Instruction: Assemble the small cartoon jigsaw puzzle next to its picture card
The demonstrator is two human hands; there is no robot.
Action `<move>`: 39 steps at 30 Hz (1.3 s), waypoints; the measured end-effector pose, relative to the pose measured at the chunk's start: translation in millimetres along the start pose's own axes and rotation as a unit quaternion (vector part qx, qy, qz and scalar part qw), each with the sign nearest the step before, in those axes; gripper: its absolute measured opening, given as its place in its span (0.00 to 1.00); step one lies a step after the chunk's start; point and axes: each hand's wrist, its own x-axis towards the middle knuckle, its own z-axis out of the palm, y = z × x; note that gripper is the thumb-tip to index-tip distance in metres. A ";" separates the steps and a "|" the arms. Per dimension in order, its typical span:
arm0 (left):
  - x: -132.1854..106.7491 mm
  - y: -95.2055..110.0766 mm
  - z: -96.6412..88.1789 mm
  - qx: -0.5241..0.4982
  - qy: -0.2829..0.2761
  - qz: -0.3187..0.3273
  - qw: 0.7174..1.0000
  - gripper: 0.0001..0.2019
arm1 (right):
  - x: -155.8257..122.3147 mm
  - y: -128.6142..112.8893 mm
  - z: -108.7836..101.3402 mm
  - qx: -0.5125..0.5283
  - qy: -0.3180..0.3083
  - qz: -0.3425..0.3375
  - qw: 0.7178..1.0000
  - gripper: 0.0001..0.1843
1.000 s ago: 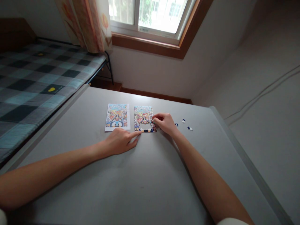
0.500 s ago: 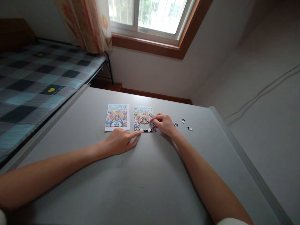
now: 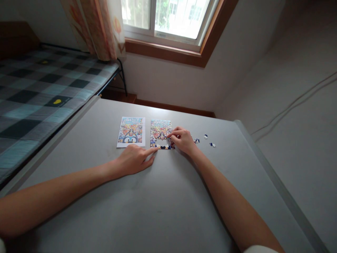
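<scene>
Under the pinched fingertips of the right hand (image 3: 183, 140) lies the puzzle (image 3: 160, 127), its near edge by the left hand (image 3: 133, 159), fingers parted

Smooth light-grey desk (image 3: 158, 211) bears a rectangular white-bordered printed sheet (image 3: 131, 132), lying flat; just right of it, a rectangular multicoloured jigsaw puzzle (image 3: 161, 126), gap in lower part. Loose blue-and-white jigsaw pieces (image 3: 212, 144) lie farther right.

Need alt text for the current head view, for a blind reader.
A person's right hand works at the right side of a partly built jigsaw, the left hand at its near edge. A printed picture lies left, loose pieces right, on a grey table.
</scene>
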 end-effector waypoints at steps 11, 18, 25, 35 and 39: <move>-0.2 -0.2 -0.1 -0.003 -0.010 -0.006 1.000 0.17 | 0.4 5.7 0.8 0.046 0.035 0.018 0.998 0.14; 0.1 0.5 -0.7 -0.007 -0.005 -0.006 1.000 0.17 | -0.5 8.3 1.7 0.032 0.020 0.004 0.999 0.14; 0.3 0.7 -1.2 -0.001 -0.016 -0.010 1.000 0.17 | -1.8 8.6 1.9 0.026 0.022 -0.022 0.999 0.14; -0.9 -0.7 1.2 0.002 -0.016 -0.002 1.000 0.17 | -7.7 6.0 -2.9 -0.030 -0.026 -0.130 0.991 0.14; -0.7 -0.6 0.7 0.007 -0.017 -0.001 1.000 0.18 | -8.3 6.6 -2.0 -0.040 -0.021 -0.146 0.988 0.14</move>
